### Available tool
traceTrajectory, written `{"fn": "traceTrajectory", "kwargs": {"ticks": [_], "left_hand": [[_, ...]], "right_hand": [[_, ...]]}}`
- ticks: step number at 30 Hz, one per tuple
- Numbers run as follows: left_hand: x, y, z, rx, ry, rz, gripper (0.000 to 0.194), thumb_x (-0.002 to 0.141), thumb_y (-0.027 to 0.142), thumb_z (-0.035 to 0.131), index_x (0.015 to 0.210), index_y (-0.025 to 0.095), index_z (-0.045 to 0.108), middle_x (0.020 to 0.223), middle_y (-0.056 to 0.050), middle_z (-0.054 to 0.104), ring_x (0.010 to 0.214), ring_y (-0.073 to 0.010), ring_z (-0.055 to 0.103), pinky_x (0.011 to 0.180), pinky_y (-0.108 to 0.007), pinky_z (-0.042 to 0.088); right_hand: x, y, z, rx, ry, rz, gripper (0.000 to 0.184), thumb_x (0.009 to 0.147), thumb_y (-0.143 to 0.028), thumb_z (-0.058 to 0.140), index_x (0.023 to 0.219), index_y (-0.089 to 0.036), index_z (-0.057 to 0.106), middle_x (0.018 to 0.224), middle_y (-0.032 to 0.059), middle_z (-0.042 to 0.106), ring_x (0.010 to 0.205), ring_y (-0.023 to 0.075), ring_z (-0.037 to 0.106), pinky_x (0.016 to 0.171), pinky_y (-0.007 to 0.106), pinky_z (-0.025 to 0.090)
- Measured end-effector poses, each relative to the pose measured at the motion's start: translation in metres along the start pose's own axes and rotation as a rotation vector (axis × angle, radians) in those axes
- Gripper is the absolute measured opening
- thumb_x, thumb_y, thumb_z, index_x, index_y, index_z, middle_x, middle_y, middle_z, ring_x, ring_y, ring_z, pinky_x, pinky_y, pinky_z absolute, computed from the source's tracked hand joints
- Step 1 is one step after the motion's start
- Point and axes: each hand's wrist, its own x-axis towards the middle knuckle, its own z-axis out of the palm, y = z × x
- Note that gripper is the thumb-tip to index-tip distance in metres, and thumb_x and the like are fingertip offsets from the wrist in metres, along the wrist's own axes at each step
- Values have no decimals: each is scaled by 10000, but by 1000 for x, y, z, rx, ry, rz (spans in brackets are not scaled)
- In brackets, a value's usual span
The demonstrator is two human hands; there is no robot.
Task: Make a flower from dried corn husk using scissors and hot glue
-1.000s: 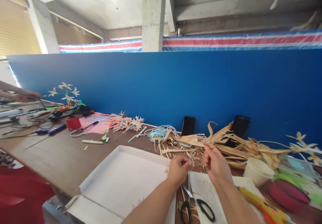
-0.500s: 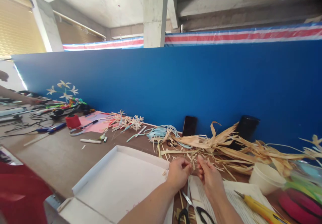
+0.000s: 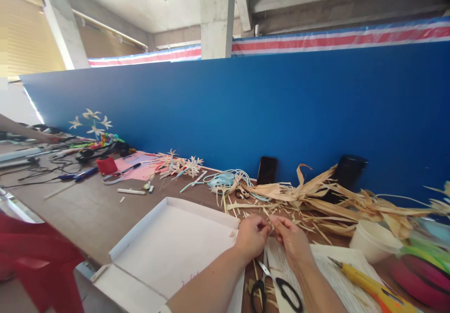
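Observation:
My left hand (image 3: 253, 234) and my right hand (image 3: 288, 238) are close together above the table, fingertips nearly meeting. Both are closed in a pinch. Whatever lies between the fingers is too small and blends with the pale scraps behind. Dried husk strips (image 3: 274, 191) spread just beyond my hands, with thin cut pieces around them. Below the hands, a pair of black-handled scissors (image 3: 267, 275) lies partly on a printed sheet (image 3: 333, 252). The open white box (image 3: 168, 247) sits beside my left forearm, which covers part of it.
A yellow hot glue gun (image 3: 369, 282), a white cup (image 3: 374, 240) and a pink roll (image 3: 420, 275) stand at right. Two dark phones, one of them this phone (image 3: 267, 170), lean against the blue partition (image 3: 225, 111). Husk flowers (image 3: 186, 165) lie left; another person's arm (image 3: 24, 130) reaches in.
My fingertips remain close together, with the right hand turned slightly more inward. The view has shifted a little, so most of the table's things appear slightly farther right.

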Motion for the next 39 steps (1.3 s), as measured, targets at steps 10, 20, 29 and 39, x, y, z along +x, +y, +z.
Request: {"fn": "traceTrajectory", "kwargs": {"ticks": [10,20,29,39], "left_hand": [[-1,6,-1,53,4,21,99,706,198,538,618,167,570,649,1,534,641,-115,470,606,-231,334],[-1,6,-2,-29,25,-62,123,723,262,551,682,177,630,700,-1,597,666,-120,516,619,-229,369],[18,8,-19,-223,148,-179,209,745,327,533,756,150,645,670,-7,606,638,-124,523,619,-235,403],[67,18,-24,-255,196,-138,202,713,312,540,681,136,632,619,8,592,589,-101,499,606,-218,405]], "right_hand": [[-3,0,2,6,3,-54,274,625,-415,702,739,-169,658,536,-42,529,493,91,405,477,214,329],[-13,-23,4,139,11,86,518,685,-510,625,1136,-260,580,946,32,661,625,117,558,543,233,457],[-6,-16,-3,112,254,-160,372,603,-428,715,884,-192,650,635,-21,597,469,80,409,409,206,318],[-10,-15,-4,-82,226,-191,340,628,-493,674,771,-187,633,447,-53,485,433,102,400,441,242,309]]}}
